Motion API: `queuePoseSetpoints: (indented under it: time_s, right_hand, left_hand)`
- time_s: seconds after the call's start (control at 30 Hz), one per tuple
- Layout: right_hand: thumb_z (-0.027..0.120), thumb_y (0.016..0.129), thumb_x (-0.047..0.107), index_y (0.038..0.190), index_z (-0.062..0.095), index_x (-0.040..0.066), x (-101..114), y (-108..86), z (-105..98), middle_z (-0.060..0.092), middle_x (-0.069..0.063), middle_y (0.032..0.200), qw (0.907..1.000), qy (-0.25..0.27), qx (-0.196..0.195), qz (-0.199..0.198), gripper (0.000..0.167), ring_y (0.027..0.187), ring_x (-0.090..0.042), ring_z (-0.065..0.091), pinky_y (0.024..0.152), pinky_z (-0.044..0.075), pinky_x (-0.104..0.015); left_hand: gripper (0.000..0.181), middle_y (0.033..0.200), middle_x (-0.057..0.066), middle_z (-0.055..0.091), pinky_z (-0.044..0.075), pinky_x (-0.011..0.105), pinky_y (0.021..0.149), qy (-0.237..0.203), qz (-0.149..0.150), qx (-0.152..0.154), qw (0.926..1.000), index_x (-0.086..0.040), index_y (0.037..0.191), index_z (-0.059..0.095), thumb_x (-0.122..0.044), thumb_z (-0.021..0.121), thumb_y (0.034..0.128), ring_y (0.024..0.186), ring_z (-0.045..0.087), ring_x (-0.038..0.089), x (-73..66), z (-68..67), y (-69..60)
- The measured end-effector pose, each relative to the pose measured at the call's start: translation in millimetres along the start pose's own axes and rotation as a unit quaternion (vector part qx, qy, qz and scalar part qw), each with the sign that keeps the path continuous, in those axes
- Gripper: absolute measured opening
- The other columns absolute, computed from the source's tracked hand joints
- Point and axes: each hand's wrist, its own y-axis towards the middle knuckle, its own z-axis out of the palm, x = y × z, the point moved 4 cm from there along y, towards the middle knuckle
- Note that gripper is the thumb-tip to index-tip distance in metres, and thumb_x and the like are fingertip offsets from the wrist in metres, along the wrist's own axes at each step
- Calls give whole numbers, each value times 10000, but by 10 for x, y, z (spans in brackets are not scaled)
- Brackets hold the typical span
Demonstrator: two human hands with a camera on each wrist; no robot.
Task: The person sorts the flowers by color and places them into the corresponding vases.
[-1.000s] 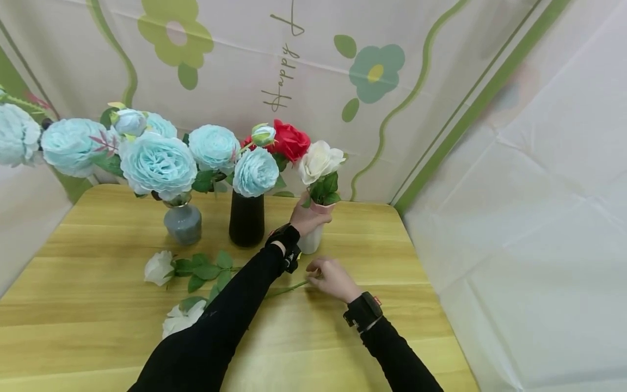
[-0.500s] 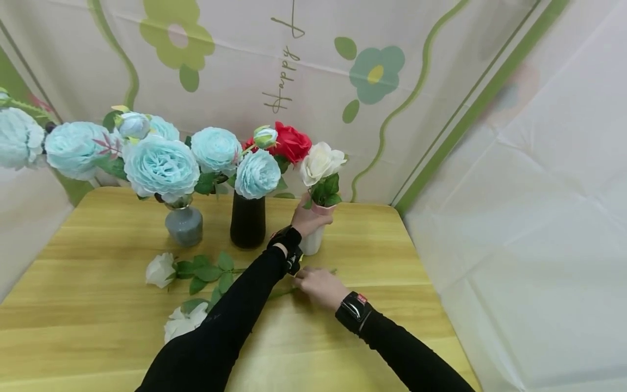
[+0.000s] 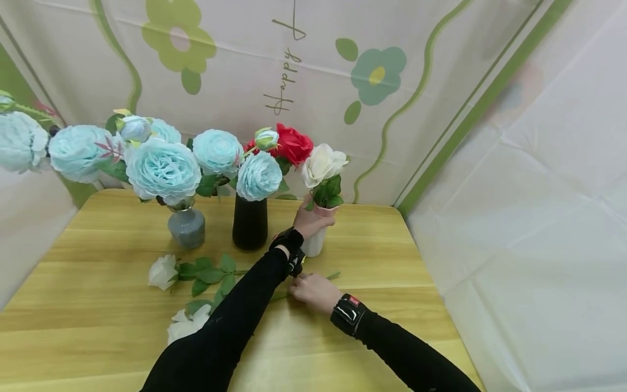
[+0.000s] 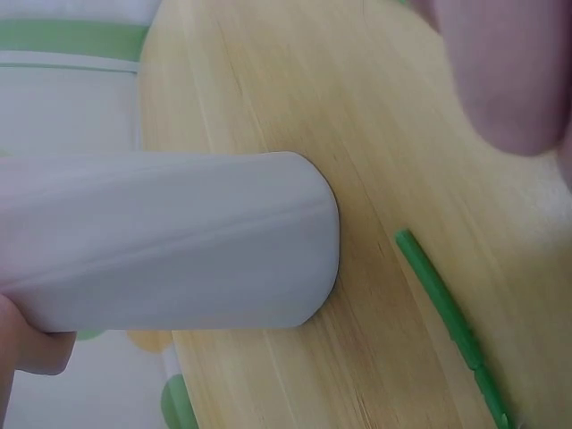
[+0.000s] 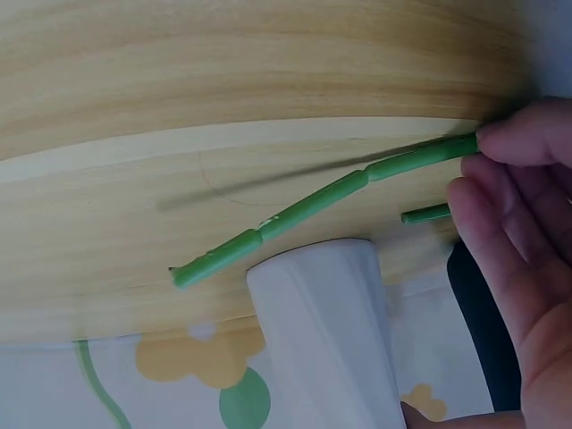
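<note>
My left hand (image 3: 311, 220) grips the white, pink-rimmed vase (image 3: 315, 244), which stands upright with a white rose (image 3: 323, 164) in it. In the left wrist view the vase's ribbed body (image 4: 179, 241) shows, with a green stem end (image 4: 442, 304) lying near its base. My right hand (image 3: 315, 291) pinches a long green stem (image 5: 313, 204) between thumb and fingers; its cut end points past the vase, raised off the wood. Leftwards the stem passes behind my left arm, toward a white rose (image 3: 188, 324) partly covered by the sleeve. Another white rose (image 3: 163, 272) lies just beyond.
Left of my hand stand a black vase (image 3: 250, 223) with red and pale blue flowers above it and a grey-blue vase (image 3: 187, 228) with large pale blue flowers (image 3: 164, 169). A printed cloth (image 3: 235, 65) hangs behind the wooden table (image 3: 382, 245).
My right hand has slid left along the stem, leaving its end sticking out on the right, and now pinches it farther from the tip. My left hand stays on the vase.
</note>
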Motion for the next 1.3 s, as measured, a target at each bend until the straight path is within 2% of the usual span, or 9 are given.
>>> queuePoseSetpoints:
  time_s: [0.1,0.3,0.47,0.6,0.77,0.87,1.1,1.2,1.3]
  right_hand:
    - [729,835,64,859,659,162,-11,-8,15,607,41,830,10000,70,-37,21,122,723,-103,573,550,491,-249]
    - [740,842,100,878,655,172,-25,-33,48,596,32,845,9997,239,-51,90,117,745,-108,567,552,488,-252]
    - [733,864,117,910,684,191,-9,-72,39,598,28,857,9993,276,110,214,100,756,-115,575,548,487,-259]
    - [748,835,92,923,705,209,-10,-101,57,601,29,859,9988,220,293,324,153,747,-116,576,537,483,-250]
    - [742,789,34,850,700,205,-39,-139,34,610,35,831,9982,72,424,422,187,709,-119,565,480,447,-233]
    - [719,802,30,830,693,195,-48,-173,7,614,38,819,9981,21,434,434,169,710,-129,567,469,441,-236]
    - [751,809,43,822,709,206,-76,-294,-1,579,48,806,9993,-89,-5,369,168,734,-119,562,537,464,-218]
    - [789,770,54,824,719,203,-100,-353,-25,555,46,798,9987,223,-285,366,173,736,-117,552,550,471,-209]
    - [777,717,18,833,726,186,-129,-412,-44,534,41,802,9933,892,-620,396,210,752,-117,552,580,484,-201]
  left_hand:
    - [936,1524,88,368,414,330,916,269,49,-70,9996,-130,1578,178,-158,719,816,1289,447,215,-12,-7,12]
    - [838,1465,40,439,413,314,859,312,365,-81,9988,-163,1536,292,-98,716,816,1216,479,186,-51,0,41]
    - [849,1471,52,432,402,305,838,272,282,-75,9992,-148,1548,267,-99,703,821,1205,479,186,-18,12,29]
    - [876,1472,60,432,412,302,852,524,227,-150,9983,-141,1554,254,-134,722,814,1201,486,192,2,7,20]
    - [893,1490,64,413,411,307,872,331,123,-120,9993,-140,1565,228,-144,719,819,1231,472,186,-16,4,13]
    - [827,1452,48,451,401,304,840,406,322,-99,9986,-150,1538,287,-100,709,829,1187,489,184,-35,10,10]
    - [798,1403,37,495,409,297,829,762,490,-266,9955,-155,1503,347,-97,732,807,1128,515,180,-25,5,12]
    - [795,1398,42,499,418,303,851,821,478,-304,9950,-148,1499,354,-106,740,806,1137,520,184,-30,-1,7]
    - [789,1393,49,503,422,312,864,803,498,-295,9951,-143,1495,358,-103,741,806,1143,524,194,-46,-3,-1]
